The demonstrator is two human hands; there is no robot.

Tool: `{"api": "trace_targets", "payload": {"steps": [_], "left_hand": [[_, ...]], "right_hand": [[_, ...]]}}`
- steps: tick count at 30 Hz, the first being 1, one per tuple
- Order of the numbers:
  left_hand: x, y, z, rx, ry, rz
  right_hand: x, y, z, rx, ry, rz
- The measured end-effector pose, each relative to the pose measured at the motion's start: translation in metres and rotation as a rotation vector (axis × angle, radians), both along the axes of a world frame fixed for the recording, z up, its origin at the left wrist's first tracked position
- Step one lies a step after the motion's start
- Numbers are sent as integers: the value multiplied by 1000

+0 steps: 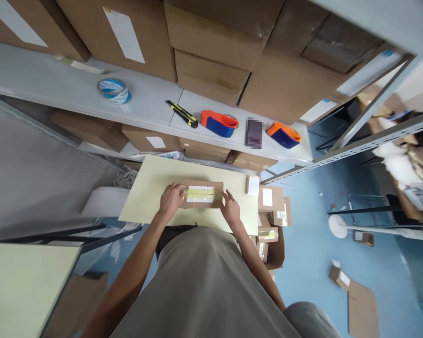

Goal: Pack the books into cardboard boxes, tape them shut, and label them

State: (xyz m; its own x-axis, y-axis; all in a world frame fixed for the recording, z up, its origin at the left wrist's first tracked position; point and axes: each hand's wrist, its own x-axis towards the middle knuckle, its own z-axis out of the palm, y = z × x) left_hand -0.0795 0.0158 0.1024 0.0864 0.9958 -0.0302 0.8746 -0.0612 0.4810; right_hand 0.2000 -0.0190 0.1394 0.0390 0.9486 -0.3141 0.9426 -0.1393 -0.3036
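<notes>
A small, flat brown cardboard box (202, 205) lies on a pale yellow counter (148, 188), near its middle, directly in front of the person wearing the camera. A white label (200, 199) covers much of its top, and a strip of shiny yellowish tape (197, 191) runs lengthwise across it. The left hand (171, 199) is at the box's left end, fingers curled and thumb close to them. The right hand (230, 206) is at the right end, fingers bent and slightly parted, tips at the edge. Whether either hand grips the box or the tape, I cannot tell.

At the counter's far right corner stands a small white box (253, 186). Beside the counter on the right, below its top, is a pile of small labelled boxes (272, 199). Beyond the counter, a grey-white shelf (148, 112) holds, from left to right, a blue-and-white tape roll (113, 91), a yellow-and-black utility knife (182, 114), an orange-and-blue object (219, 124), a pixelated dark rectangle (254, 133) and a second orange-and-blue object (284, 135). Large cartons (211, 70) line the shelf's back. The floor (303, 263) is blue.
</notes>
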Motion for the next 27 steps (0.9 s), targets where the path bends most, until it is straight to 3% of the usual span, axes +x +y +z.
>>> {"api": "trace_targets", "payload": {"steps": [4,8,11,13,15,18,20,22,24,27], "left_hand": [[9,8,4,76,-149,-53],[36,20,1,69,-315,-125],[57,25,3,32,-434,-156],[66,23,9,30,-496,-92],[73,19,19,43,-571,-6],[79,13,39,87,-680,38],[80,11,53,139,-679,41],[79,9,68,194,-632,68],[75,7,80,227,-599,98],[65,1,91,214,-614,151]], "right_hand": [[17,-17,34,26,-35,-24],[22,-36,71,69,-87,-27],[18,-28,97,125,-96,20],[13,-3,118,220,-95,86],[7,40,142,384,-99,185],[-8,127,176,607,-116,328],[-22,185,186,619,-157,380],[-36,232,184,495,-220,364],[-48,261,172,363,-245,296],[-54,267,151,362,-166,218]]}}
